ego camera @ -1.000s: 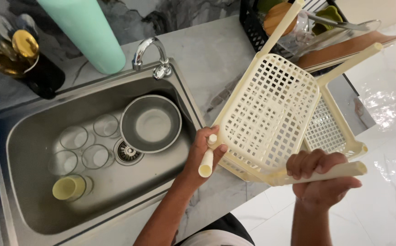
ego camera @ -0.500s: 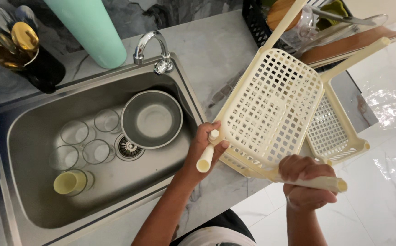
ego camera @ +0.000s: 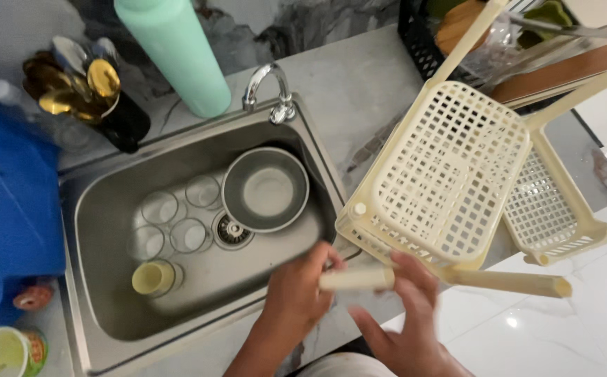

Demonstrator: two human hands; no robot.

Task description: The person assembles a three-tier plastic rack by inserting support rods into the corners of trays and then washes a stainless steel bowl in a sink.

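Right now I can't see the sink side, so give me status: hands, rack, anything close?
Left hand grips loose cream leg. Right hand open beside it. Tiered cream rack tilted over counter edge. Sink holds bowl, glasses.

The grey marble counter [ego camera: 359,84] carries a steel sink [ego camera: 108,307], which lies just left of the left hand [ego camera: 296,293]. Far beyond this hand, on the counter behind the sink, stands a mint green bottle [ego camera: 178,56]. More to the left of it is a dark holder with golden spoons [ego camera: 101,105]. A black rack [ego camera: 422,42] stands on the counter far up and right of the right hand [ego camera: 401,328]. Well to the left of both hands, a blue object [ego camera: 10,209] covers the counter, with a small cup [ego camera: 0,352] near its lower side.
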